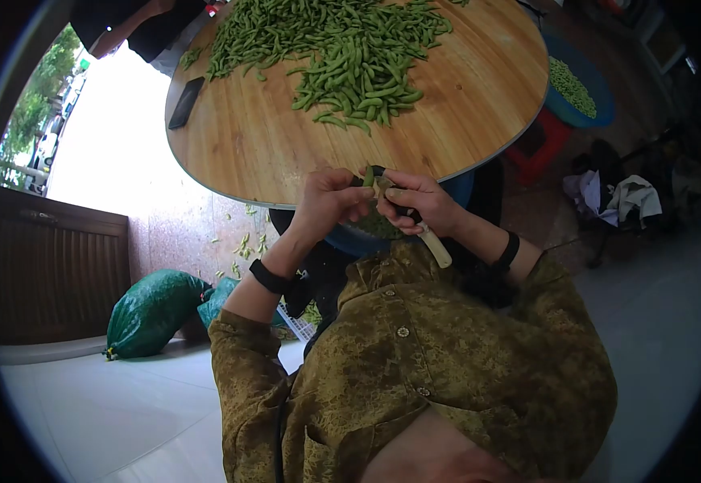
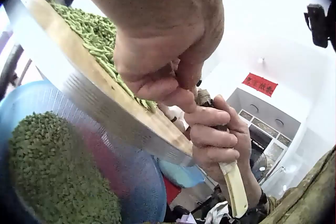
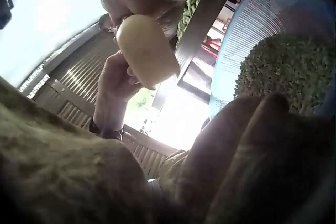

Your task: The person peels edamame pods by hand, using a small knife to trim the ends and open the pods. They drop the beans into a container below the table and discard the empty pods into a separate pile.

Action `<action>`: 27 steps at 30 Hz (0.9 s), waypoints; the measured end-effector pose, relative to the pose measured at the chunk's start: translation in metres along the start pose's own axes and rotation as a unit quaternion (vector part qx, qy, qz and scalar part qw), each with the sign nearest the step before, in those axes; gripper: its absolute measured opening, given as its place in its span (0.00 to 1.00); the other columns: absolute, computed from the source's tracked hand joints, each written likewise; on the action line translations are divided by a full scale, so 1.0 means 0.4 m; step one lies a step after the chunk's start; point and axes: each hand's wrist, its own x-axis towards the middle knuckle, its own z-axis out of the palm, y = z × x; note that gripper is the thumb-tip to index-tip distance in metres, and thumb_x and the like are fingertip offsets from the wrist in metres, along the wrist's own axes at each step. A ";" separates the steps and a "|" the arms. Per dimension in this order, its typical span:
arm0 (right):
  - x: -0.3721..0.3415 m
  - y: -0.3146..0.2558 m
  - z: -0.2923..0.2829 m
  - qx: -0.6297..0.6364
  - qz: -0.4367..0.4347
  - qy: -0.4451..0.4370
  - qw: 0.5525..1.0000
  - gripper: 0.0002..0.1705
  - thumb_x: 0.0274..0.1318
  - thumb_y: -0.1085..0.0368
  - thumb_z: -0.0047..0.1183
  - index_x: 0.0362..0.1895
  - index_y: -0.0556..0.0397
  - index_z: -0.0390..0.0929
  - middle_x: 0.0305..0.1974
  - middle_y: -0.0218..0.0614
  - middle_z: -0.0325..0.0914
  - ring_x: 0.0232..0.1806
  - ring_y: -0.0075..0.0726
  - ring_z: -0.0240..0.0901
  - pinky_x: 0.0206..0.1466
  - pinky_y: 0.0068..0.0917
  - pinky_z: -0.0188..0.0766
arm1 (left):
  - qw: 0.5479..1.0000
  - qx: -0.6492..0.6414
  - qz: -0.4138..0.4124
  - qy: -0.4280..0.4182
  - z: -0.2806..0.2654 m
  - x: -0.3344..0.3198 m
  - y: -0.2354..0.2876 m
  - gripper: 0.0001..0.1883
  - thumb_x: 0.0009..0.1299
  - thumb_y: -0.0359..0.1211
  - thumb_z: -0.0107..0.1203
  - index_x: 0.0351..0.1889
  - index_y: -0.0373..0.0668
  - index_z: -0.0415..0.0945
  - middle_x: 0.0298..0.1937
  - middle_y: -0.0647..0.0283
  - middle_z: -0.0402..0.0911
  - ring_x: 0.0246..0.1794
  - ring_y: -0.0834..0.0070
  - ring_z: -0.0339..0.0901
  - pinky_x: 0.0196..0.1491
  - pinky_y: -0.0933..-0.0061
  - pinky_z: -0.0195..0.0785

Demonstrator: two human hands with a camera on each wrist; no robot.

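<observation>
Both hands meet just off the near edge of the round wooden table [image 1: 246, 161]. The left hand [image 1: 332, 201] pinches a green pod [image 1: 369, 177] between thumb and fingers. Curled round a tool with a pale handle [image 1: 433, 248] is the right hand [image 1: 427, 203], its fingertips close to the pod; the left wrist view shows the handle [image 2: 234, 190] sticking out below the right hand's fingers [image 2: 212, 142]. What the tool's working end does is hidden by the fingers. In the right wrist view the handle [image 3: 147, 50] is near the camera.
A heap of pods [image 1: 358, 64] covers the table's far part, with a dark flat object [image 1: 187, 103] at its left. A blue basket of shelled beans [image 2: 58, 176] stands below the edge. Another blue basin [image 1: 600, 88] is at right, green sacks [image 1: 153, 314] at left.
</observation>
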 end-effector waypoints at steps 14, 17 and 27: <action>-0.013 -0.010 0.002 -0.005 0.007 -0.046 0.999 0.18 0.66 0.68 0.39 0.58 0.59 0.63 0.26 0.30 0.65 0.16 0.15 0.55 0.15 0.13 0.54 | 0.998 -0.053 0.033 -0.031 0.005 -0.018 -0.017 0.08 0.63 0.30 0.62 0.24 0.42 0.74 0.21 0.67 0.79 0.18 0.85 0.73 0.21 0.86 0.61; -0.020 -0.013 0.022 -0.044 -0.007 -0.002 0.999 0.11 0.64 0.69 0.41 0.49 0.57 0.69 0.23 0.26 0.66 0.16 0.12 0.55 0.15 0.12 0.53 | 0.996 -0.076 0.053 -0.020 0.009 -0.021 -0.031 0.06 0.63 0.29 0.61 0.26 0.41 0.75 0.21 0.68 0.79 0.19 0.85 0.73 0.21 0.86 0.61; -0.034 -0.014 0.000 -0.071 -0.024 -0.020 0.997 0.14 0.61 0.70 0.42 0.51 0.59 0.71 0.22 0.26 0.67 0.15 0.13 0.55 0.16 0.13 0.52 | 0.983 -0.148 0.030 -0.102 0.003 -0.020 -0.024 0.04 0.64 0.27 0.59 0.32 0.38 0.76 0.21 0.67 0.77 0.19 0.84 0.74 0.22 0.83 0.64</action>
